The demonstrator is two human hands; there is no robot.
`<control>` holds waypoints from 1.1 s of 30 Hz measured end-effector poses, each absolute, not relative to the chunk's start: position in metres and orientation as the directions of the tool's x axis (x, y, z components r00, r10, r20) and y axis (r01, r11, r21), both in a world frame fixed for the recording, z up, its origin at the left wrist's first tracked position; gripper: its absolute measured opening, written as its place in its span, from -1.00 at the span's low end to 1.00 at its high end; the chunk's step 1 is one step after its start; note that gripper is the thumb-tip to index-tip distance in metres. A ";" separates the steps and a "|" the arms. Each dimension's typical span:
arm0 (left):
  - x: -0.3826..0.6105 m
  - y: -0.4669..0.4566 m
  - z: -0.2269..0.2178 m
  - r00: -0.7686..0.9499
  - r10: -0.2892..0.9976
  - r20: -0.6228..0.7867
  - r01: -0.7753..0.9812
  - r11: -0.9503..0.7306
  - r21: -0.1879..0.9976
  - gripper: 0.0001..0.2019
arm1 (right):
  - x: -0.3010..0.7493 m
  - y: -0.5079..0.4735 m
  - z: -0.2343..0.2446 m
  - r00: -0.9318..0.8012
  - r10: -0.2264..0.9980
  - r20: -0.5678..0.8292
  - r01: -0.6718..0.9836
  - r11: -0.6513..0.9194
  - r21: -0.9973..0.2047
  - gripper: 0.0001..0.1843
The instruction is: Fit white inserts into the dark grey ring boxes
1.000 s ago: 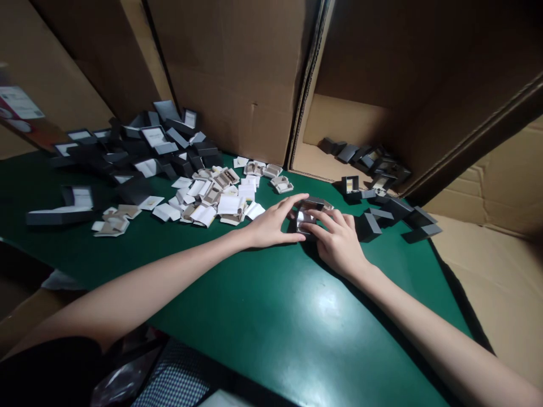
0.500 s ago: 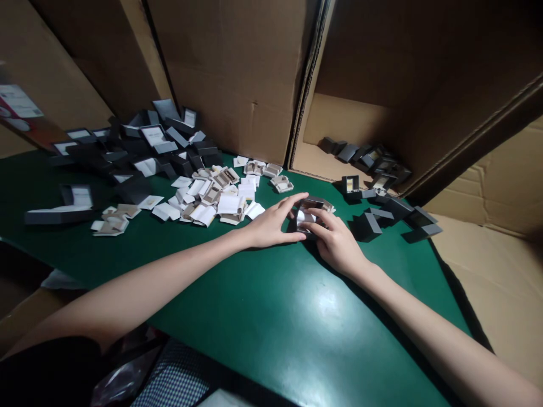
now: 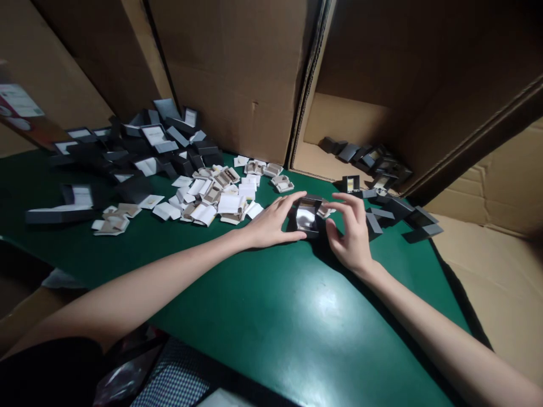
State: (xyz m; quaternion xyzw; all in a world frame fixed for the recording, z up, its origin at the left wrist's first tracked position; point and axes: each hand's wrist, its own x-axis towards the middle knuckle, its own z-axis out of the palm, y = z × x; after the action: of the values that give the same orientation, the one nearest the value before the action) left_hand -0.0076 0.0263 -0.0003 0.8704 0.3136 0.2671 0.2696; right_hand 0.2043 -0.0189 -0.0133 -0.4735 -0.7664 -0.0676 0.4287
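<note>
A small open dark grey box (image 3: 307, 217) with a pale lining sits on the green table (image 3: 263, 305). My left hand (image 3: 271, 221) rests against its left side, thumb and fingers holding it in place. My right hand (image 3: 350, 230) hovers just right of the box with fingers spread and curved, touching nothing that I can make out. A small pale insert (image 3: 326, 209) lies between the box and my right fingers.
White and beige card inserts (image 3: 212, 198) lie scattered left of the box. A heap of dark grey boxes (image 3: 139, 147) fills the back left. More dark boxes (image 3: 399, 215) lie at right, some inside a cardboard carton (image 3: 352, 121). Cardboard walls stand behind.
My right hand has lifted off the box and drawn back to the right with its fingers spread. The box's inside now shows. My left hand has stayed put.
</note>
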 end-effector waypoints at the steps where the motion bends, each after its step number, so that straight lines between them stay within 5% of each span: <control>1: -0.008 0.026 0.000 0.652 0.696 0.300 0.409 -0.656 0.634 -0.20 | 0.206 -0.017 -0.015 -0.151 0.688 0.710 0.820 0.488 -0.298 -0.60; 5: -0.008 0.027 -0.002 0.611 0.721 0.327 0.437 -0.652 0.619 -0.21 | 0.215 -0.007 -0.026 -0.132 0.787 0.602 0.917 0.328 -0.228 -0.47; 12: -0.008 0.028 -0.001 0.575 0.752 0.322 0.469 -0.626 0.623 -0.22 | 0.218 -0.001 -0.030 -0.207 0.866 0.455 0.894 0.356 -0.271 -0.65; 33: -0.008 0.029 -0.002 0.590 0.734 0.337 0.446 -0.644 0.621 -0.23 | 0.218 0.000 -0.028 -0.224 0.872 0.435 0.899 0.357 -0.255 -0.66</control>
State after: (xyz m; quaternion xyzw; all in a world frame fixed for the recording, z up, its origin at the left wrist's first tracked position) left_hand -0.0084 0.0289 -0.0019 0.8576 0.3441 0.2944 0.2440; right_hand 0.2184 0.0001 -0.0280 -0.5664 -0.7817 -0.0253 0.2597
